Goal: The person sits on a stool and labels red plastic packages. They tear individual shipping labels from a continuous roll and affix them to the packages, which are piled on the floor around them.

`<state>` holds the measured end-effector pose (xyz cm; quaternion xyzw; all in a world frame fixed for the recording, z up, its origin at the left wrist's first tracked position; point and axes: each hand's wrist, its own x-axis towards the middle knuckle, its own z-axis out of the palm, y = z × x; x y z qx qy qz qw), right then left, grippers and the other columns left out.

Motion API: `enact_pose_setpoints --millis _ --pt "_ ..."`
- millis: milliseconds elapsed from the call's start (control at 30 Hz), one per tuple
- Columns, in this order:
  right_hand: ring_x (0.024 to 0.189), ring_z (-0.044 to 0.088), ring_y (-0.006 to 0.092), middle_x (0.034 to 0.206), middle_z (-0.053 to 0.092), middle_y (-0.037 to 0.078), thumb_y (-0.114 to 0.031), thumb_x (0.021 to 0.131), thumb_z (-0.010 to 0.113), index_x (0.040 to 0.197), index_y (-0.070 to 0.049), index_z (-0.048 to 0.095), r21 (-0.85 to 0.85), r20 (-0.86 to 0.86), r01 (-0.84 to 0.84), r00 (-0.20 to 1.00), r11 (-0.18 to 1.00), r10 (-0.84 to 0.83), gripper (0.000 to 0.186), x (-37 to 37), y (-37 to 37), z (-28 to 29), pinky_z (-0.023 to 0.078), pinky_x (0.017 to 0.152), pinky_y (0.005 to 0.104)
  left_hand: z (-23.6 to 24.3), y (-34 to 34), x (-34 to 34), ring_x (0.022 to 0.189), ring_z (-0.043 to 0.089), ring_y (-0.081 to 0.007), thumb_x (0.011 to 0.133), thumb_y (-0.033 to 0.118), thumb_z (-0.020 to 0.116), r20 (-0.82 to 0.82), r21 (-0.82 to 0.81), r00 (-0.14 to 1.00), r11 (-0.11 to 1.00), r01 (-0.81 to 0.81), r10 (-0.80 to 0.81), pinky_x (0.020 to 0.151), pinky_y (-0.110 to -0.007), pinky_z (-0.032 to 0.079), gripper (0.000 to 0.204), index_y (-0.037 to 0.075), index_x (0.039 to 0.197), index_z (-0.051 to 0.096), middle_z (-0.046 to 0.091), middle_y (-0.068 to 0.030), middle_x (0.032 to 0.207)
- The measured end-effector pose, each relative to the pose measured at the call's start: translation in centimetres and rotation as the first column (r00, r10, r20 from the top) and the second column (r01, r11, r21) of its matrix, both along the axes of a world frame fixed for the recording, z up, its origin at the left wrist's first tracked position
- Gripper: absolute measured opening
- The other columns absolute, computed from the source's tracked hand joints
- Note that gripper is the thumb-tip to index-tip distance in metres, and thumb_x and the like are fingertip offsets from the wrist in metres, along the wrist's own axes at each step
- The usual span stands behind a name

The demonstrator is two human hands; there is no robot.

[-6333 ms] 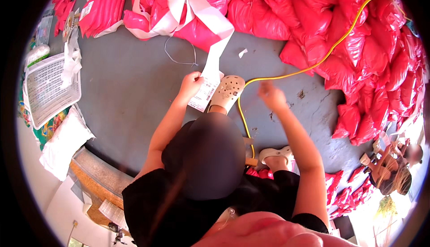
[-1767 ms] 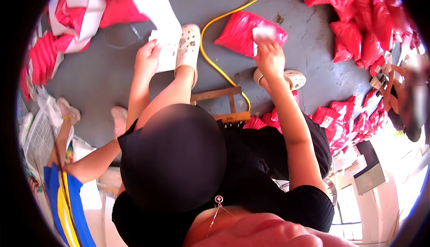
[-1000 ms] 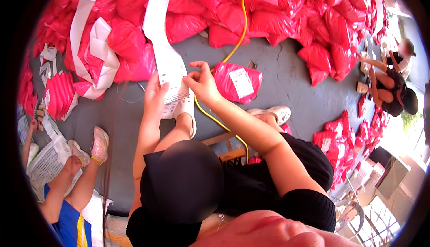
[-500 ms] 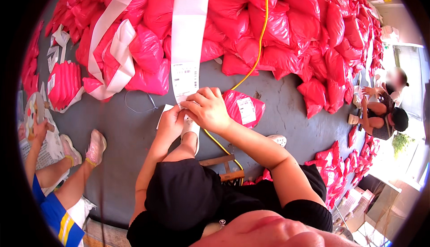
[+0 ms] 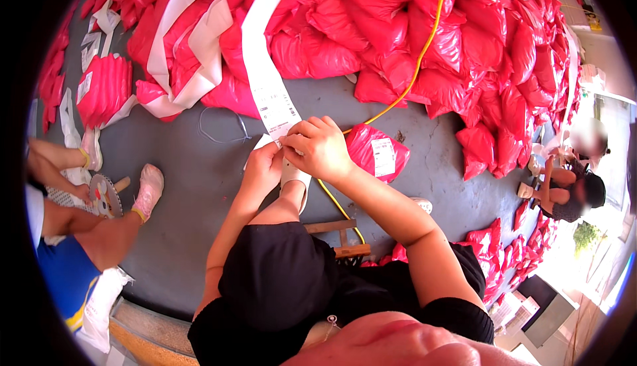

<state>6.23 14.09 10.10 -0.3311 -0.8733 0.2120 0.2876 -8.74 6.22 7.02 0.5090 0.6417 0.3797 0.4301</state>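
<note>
My left hand (image 5: 264, 163) is closed on a long white strip of printed labels (image 5: 262, 67), which stretches up over red bags. My right hand (image 5: 320, 146) is beside it, its thumb and fingertips pinching the strip at the left hand's fingers; the exact grip is partly hidden. Below the hands my light clog (image 5: 294, 181) stands on the grey floor. Just right of my right hand lies a plump red plastic parcel (image 5: 361, 147) with a white label.
Red bags (image 5: 464, 54) are heaped ahead and rightward, crossed by a yellow cord (image 5: 421, 54). A co-worker's legs (image 5: 106, 233) and round object (image 5: 106, 195) are at left. Two people (image 5: 567, 190) crouch at right. A wooden stool (image 5: 352, 250) is below.
My right hand has moved left from over the floor onto the strip beside my left hand. A labelled red parcel has appeared on the floor. The co-worker at left came into view.
</note>
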Motion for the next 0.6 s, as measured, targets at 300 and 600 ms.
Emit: enact_pose_setpoints --millis 300,600 --pt "0.058 0.064 0.0217 0.074 0.061 0.008 -0.006 0.081 0.064 0.087 -0.005 0.06 -0.287 -0.102 0.031 0.993 0.957 -0.063 0.008 -2.5 1.0 -0.1 0.049 0.052 0.0322 -2.2 -0.7 -2.5 0.071 0.063 -0.0202 0.09 0.005 0.052 0.124 -0.081 0.983 0.988 -0.129 0.138 0.068 -0.03 0.049 0.02 0.0 0.106 0.064 0.068 -0.0139 0.083" --pt "0.068 0.066 0.018 0.074 0.065 0.01 -0.008 0.087 0.057 0.092 -0.004 0.061 -0.23 -0.097 0.016 0.994 0.973 -0.04 0.007 1.3 14.9 8.0 0.051 0.06 0.0298 -12.9 -6.9 -7.9 0.079 0.061 -0.0103 0.093 0.009 0.05 0.32 -0.519 0.86 0.833 -0.192 0.398 0.071 -0.028 0.049 0.022 -0.005 0.106 0.063 0.067 -0.0061 0.09"
